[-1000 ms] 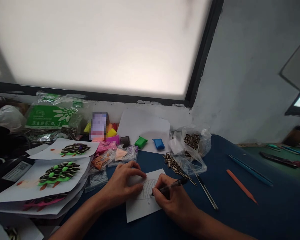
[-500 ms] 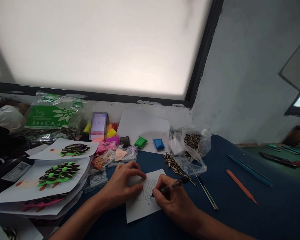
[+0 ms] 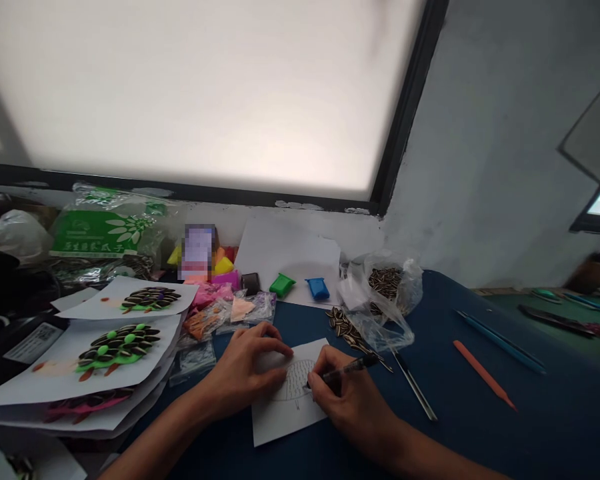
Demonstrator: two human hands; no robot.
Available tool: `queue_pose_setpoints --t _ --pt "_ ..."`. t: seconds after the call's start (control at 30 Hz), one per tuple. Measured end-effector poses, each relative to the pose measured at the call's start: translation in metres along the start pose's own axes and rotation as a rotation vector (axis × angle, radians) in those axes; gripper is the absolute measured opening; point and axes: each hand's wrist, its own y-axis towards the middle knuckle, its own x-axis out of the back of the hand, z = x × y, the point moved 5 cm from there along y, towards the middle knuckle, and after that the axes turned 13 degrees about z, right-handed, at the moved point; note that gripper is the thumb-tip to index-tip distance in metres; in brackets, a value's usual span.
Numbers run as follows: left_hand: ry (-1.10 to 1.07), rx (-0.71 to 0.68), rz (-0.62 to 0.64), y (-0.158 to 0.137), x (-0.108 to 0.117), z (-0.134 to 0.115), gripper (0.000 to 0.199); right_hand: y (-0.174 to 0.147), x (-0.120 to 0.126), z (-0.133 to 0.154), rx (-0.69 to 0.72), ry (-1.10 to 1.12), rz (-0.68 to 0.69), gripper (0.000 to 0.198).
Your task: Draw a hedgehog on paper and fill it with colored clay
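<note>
Paper card, small and white, lies flat on the dark blue table, directly under both hands. Right hand is closed around a dark pen, gripping it with fingers and thumb; pen tip touches the card at a pencilled dome shape with hatching, just left of the hand. Pen barrel slants up and to the right, away from the hand. Left hand rests palm-down on the card's upper left part, fingers curled, fingertips touching the paper near the drawing; it grips nothing. Card's lower edge sticks out toward the person between the two forearms.

Just beyond the right hand: loose sunflower seeds spilled on the table, and past them a clear plastic bag of seeds. Right of the right hand: a thin dark stick tool, further right an orange modelling tool and a blue one, well apart from the hand. Beyond the left hand: small clay packets; further out a green clay block and a blue clay block on a white sheet by the wall. Left of the left hand: a stack of white sheets carrying seed-and-clay figures. Far left back: a green seed bag.
</note>
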Motion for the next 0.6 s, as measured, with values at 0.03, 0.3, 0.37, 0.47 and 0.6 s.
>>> queue_pose_setpoints --t 0.03,0.3,0.37,0.47,0.6 --pt "0.002 -0.002 -0.003 0.0001 -0.0001 0.0 0.025 -0.0002 0.0003 0.0003 0.002 -0.004 -0.007 0.019" --pt "-0.015 -0.003 -0.004 0.0 -0.0005 0.0005 0.024 -0.0016 0.0004 0.002 -0.009 -0.022 -0.019 0.018" --pt "-0.015 -0.002 -0.006 -0.0001 0.0001 0.0 0.025 -0.0017 0.0005 0.0018 -0.004 -0.034 -0.032 0.019" --pt "-0.011 0.001 0.0 -0.0001 0.0004 -0.0004 0.025 -0.0017 -0.0002 0.0006 0.002 -0.021 -0.03 0.019" --pt "-0.008 0.005 0.003 -0.0004 0.0003 0.0002 0.026 -0.0014 0.0008 0.0 -0.004 0.014 -0.013 0.019"
